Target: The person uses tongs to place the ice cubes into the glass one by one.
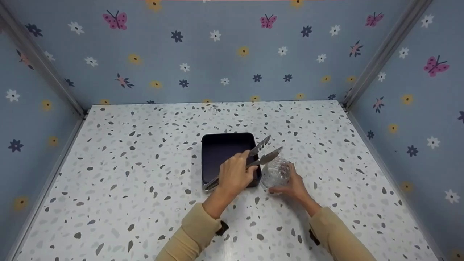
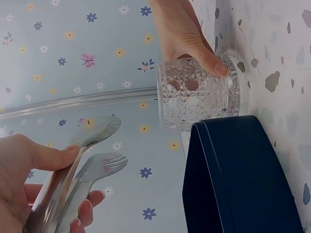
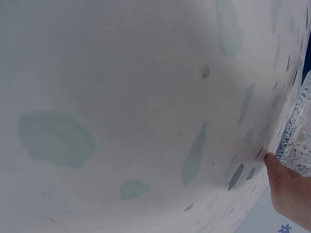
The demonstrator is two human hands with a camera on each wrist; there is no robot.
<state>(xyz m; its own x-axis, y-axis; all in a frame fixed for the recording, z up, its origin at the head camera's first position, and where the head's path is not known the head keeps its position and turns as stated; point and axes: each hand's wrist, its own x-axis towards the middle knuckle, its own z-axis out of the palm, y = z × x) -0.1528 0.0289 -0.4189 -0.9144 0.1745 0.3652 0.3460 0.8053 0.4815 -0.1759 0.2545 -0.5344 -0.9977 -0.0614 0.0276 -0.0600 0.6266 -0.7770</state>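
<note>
In the head view my left hand [image 1: 233,172] is over a dark, open-topped rectangular box [image 1: 228,134]. It holds two metal pieces of cutlery side by side: a fork [image 2: 104,165] with short tines and a spoon [image 2: 101,132] with a shiny oval head. Their heads point up and right past the box's right wall, toward the glass. My right hand [image 1: 293,185] grips a clear cut-pattern glass tumbler [image 1: 276,174] standing on the table against the box's right side. Thumb and fingers wrap its right side, and the right wrist view catches only part of the glass [image 3: 299,136].
The white speckled table [image 1: 127,174] spreads out around the box. Blue panels [image 1: 232,54] with flowers and butterflies rise at the back and on both sides, joined by grey metal posts [image 1: 384,54] at the corners.
</note>
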